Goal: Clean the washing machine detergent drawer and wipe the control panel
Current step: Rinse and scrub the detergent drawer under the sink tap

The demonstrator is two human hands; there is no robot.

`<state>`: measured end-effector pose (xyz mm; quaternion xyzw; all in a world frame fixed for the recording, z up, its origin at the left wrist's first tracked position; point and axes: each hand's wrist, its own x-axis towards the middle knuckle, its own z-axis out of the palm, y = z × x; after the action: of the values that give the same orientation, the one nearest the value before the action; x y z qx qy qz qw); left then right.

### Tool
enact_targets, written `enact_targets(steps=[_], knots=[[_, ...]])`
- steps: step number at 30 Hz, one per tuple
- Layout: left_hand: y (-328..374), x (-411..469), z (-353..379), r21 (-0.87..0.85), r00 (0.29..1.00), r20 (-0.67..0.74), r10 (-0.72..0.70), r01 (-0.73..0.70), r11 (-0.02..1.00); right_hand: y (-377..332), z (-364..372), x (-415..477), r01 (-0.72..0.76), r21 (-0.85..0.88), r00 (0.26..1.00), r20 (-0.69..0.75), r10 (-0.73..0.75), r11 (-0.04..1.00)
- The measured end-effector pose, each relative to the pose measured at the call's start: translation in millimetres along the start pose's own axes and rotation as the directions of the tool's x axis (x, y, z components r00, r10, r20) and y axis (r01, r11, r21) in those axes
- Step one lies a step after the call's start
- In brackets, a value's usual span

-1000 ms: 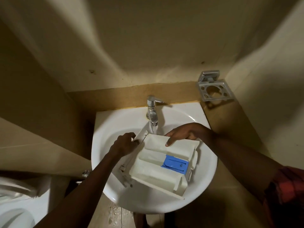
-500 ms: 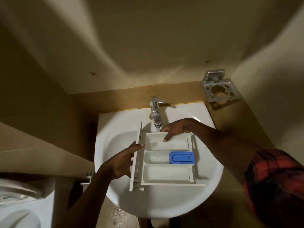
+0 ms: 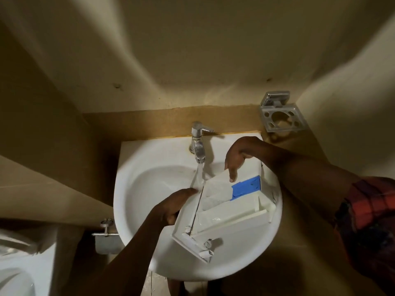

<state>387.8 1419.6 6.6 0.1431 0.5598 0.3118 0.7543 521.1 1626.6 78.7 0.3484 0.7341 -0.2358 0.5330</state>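
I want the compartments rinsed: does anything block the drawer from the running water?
Nothing visible does. The water falls from the tap right at the front panel of the drawer, beside the left hand gripping that panel; the right hand reaches over the far side.

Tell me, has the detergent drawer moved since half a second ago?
Yes. Judged against the tap, the detergent drawer has shifted to the right and turned counterclockwise. It lay square below the spout, and now it sits askew.
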Motion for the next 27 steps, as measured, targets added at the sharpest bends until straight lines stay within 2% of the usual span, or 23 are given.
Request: enact_targets(steps=[3, 6, 10, 13, 15, 17, 19, 21, 24, 27], knots=[[8, 6, 6, 0.130, 0.998, 0.012, 0.063, -0.064, 0.989, 4, 0, -4, -0.025, -0.063, 1.000, -0.012, 0.024, 0.998], [17, 8, 12, 0.143, 0.994, 0.034, 0.104, -0.108, 0.984, 7, 0, -8, -0.015, -0.087, 0.999, -0.032, 0.013, 0.996], [18, 1, 10, 0.020, 0.990, 0.125, 0.070, -0.073, 0.997, 8, 0, -19, 0.053, -0.109, 0.995, -0.075, -0.062, 0.993], [13, -11, 3, -0.061, 0.988, 0.136, 0.069, -0.061, 0.996, 0, 2, -17, 0.147, -0.061, 0.979, -0.132, -0.154, 0.987], [12, -17, -2, -0.054, 0.989, 0.074, 0.124, -0.120, 0.991, -7, 5, -11, 0.205, 0.012, 0.965, -0.171, -0.200, 0.979], [13, -20, -11, -0.044, 0.986, -0.051, 0.156, -0.159, 0.986, -14, 10, -4, 0.262, 0.109, 0.947, -0.220, -0.234, 0.959], [12, -23, -22, 0.012, 0.968, -0.166, 0.190, -0.191, 0.982, -16, 13, 0, 0.321, 0.271, 0.935, -0.242, -0.258, 0.908], [12, -30, -32, 0.058, 0.950, -0.250, 0.186, -0.177, 0.983, -11, 8, -7, 0.366, 0.360, 0.920, -0.278, -0.275, 0.858], [12, -43, -40, 0.076, 0.936, -0.296, 0.189, -0.174, 0.982, 5, -5, -28, 0.432, 0.430, 0.875, -0.414, -0.252, 0.793], [10, -48, -40, 0.099, 0.925, -0.329, 0.190, -0.166, 0.981, 7, -15, -44, 0.531, 0.552, 0.798, -0.580, -0.162, 0.643]])
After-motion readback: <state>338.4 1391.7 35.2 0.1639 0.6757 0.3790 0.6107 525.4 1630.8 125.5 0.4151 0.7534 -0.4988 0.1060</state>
